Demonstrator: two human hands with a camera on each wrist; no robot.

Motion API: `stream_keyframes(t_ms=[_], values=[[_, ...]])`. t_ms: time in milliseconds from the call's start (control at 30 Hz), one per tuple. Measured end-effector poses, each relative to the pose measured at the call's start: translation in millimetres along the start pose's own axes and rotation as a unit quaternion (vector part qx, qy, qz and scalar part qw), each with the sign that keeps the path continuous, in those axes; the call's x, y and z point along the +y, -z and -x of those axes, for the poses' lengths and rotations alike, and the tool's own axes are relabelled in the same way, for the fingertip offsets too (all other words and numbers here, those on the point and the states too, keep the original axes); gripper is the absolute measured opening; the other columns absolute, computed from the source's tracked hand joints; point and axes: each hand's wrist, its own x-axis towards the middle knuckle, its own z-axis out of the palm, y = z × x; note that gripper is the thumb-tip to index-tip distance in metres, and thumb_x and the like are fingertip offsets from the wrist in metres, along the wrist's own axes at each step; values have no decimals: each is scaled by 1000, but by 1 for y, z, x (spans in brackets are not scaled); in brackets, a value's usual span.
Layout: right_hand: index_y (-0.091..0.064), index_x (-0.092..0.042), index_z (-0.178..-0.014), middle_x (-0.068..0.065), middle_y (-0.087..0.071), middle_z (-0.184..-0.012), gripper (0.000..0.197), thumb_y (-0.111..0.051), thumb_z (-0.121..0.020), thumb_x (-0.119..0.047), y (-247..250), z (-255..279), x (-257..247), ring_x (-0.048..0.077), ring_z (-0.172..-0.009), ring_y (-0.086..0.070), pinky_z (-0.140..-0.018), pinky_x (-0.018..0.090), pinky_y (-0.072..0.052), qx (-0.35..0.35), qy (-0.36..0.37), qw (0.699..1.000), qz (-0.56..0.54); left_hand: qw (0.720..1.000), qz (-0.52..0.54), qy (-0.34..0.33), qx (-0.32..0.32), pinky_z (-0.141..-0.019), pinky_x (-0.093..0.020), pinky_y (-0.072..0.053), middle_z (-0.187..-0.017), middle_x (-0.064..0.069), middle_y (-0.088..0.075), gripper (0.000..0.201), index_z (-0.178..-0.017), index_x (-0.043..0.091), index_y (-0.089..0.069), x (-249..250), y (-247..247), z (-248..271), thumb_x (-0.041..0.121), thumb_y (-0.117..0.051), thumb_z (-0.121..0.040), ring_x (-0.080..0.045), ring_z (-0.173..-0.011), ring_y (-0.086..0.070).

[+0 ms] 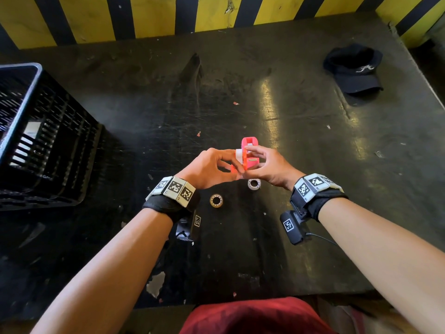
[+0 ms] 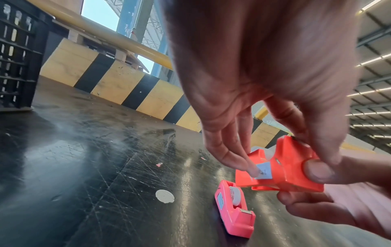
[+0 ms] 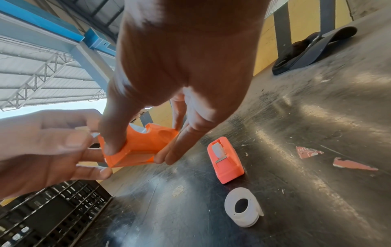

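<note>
One scarred black table [image 1: 313, 165] carries the whole job, with a slatted black crate [image 1: 62, 145] at nine o'clock and a dark cap [image 1: 356, 71] out at two o'clock, both well apart from the work. At the centre our left hand [image 1: 212, 168] and right hand [image 1: 272, 168] meet above the table, and both grasp the orange tape dispenser [image 2: 281, 168]: the right thumb and fingers clamp its two side walls, and the left thumb and fingertips pinch it from nine o'clock. A second, pink dispenser [image 2: 234, 212] lies on the table just beyond at twelve o'clock, a white tape roll [image 3: 243, 207] near five o'clock and a clear roll [image 1: 216, 200] near seven. We judge the step to be working the roll at the held dispenser's open notch, though we cannot tell whether it goes in or comes out. To do it well we let the right hand steady the body by its walls without squeezing them inward, use the left fingertips for the small part alone, avoid a blade like the pink one's metal cutter [image 2: 246, 212], and hold low so a slipped roll lands close
</note>
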Motion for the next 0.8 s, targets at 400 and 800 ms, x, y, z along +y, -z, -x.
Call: stream_keyframes(t_ms=[400,800], values=[[-47,-18,-154,-6,-58,-133,108,-100,-60,-23,6,6,-3,22,-126,-65,-111,42,-50,-6,1,1000,5,996,62,41,41,-79,-21,-53,-147,-3,-57,28,-121,21,-50,2,-1,-2,29,-65,-98,-9,-98,-74],[-43,-21,-154,9,-49,-155,108,-98,-62,-5,5,6,-8,27,-139,-55,-110,42,-51,-31,8,999,12,997,40,43,53,-81,-29,-63,-159,-9,-41,94,-147,38,-35,-10,-6,-8,19,-90,-74,-16,-90,-77]])
